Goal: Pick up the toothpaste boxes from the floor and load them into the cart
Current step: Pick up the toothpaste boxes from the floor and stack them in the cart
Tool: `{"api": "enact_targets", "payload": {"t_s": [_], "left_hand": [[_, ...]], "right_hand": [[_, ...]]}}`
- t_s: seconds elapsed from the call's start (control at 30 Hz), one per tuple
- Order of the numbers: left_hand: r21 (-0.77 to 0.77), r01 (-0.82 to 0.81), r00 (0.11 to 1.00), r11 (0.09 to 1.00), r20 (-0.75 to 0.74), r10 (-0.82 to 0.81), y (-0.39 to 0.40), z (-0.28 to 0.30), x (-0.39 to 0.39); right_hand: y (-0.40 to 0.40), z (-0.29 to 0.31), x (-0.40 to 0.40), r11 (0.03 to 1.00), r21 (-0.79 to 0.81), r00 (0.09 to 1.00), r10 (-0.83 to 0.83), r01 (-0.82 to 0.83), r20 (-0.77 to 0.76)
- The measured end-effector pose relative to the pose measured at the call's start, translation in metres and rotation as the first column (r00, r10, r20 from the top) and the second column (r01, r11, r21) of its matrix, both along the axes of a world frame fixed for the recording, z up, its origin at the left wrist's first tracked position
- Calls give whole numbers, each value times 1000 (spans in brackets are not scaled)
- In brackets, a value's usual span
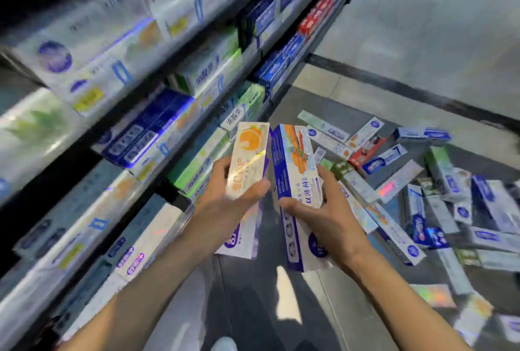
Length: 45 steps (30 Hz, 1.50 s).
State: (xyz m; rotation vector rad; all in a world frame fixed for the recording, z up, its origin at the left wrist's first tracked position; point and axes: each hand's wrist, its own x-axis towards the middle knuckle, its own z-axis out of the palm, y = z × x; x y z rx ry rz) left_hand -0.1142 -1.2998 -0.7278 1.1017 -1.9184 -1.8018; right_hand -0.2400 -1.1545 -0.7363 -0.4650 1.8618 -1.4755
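Cardboard toothpaste boxes fill both hands, raised in front of the store shelves (135, 114). Left hand (225, 195): fingers and thumb curled round a pale box with an orange fruit print (247, 159), held upright; further boxes appear to sit beneath it in the same grasp, their lower ends showing below the wrist. Right hand (318, 210): thumb across the front and fingers behind a blue-and-white box (295, 176), likewise upright, with at least one more box stacked under it. The two bundles stand just beside each other, nearly touching at their top corners.

Floor (422, 41): a loose heap of boxes (422, 181) lies to the right of the hands, scattered at all angles across the dark strip by the shelf foot, some overlapping.

Progress, as a judgement: a handful of boxes has been lifted, but none can be confirmed as loaded, since the cart is not in view. Most of the work remains, namely carrying these two bundles to the cart and then clearing the large heap. Motion blur obscures the fine print on the shelves.
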Motion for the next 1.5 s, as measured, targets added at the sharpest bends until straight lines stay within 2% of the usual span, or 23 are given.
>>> {"api": "enact_targets", "payload": {"t_s": [0.13, 0.27, 0.37, 0.47, 0.67, 0.87, 0.97, 1.13, 1.3, 1.5], "left_hand": [[7, -58, 986, 998, -155, 58, 29, 189, -15], [-7, -122, 969, 993, -215, 117, 63, 350, -21], [-67, -127, 957, 990, -270, 104, 94, 457, -25], [-169, -92, 959, 981, -279, 42, 114, 530, -27], [-196, 17, 936, 980, -342, -85, 136, 608, -23], [-239, 129, 888, 963, -404, -219, 134, 646, -21], [-225, 236, 848, 945, -428, -314, 134, 660, -13], [-211, 480, 723, 851, -455, -520, 145, 679, 6], [-178, 707, 550, 684, -469, -691, 180, 685, 28], [-135, 852, 399, 505, -458, -795, 245, 676, 67]], "right_hand": [[12, 195, -7, 986, -159, 998, 51, -57, -40], [35, 371, -1, 973, -228, 999, 39, -46, -37], [57, 471, 2, 960, -281, 998, -2, -14, -58], [76, 541, 3, 941, -338, 999, -26, 18, -19], [107, 619, 14, 919, -379, 991, -131, 109, -34], [124, 663, 34, 890, -416, 943, -283, 188, -178], [132, 672, 58, 842, -441, 895, -415, 310, -163], [157, 688, 117, 704, -434, 707, -681, 562, -189], [195, 700, 189, 526, -412, 487, -849, 744, -205], [247, 695, 271, 209, -417, 126, -968, 884, -216]]}}
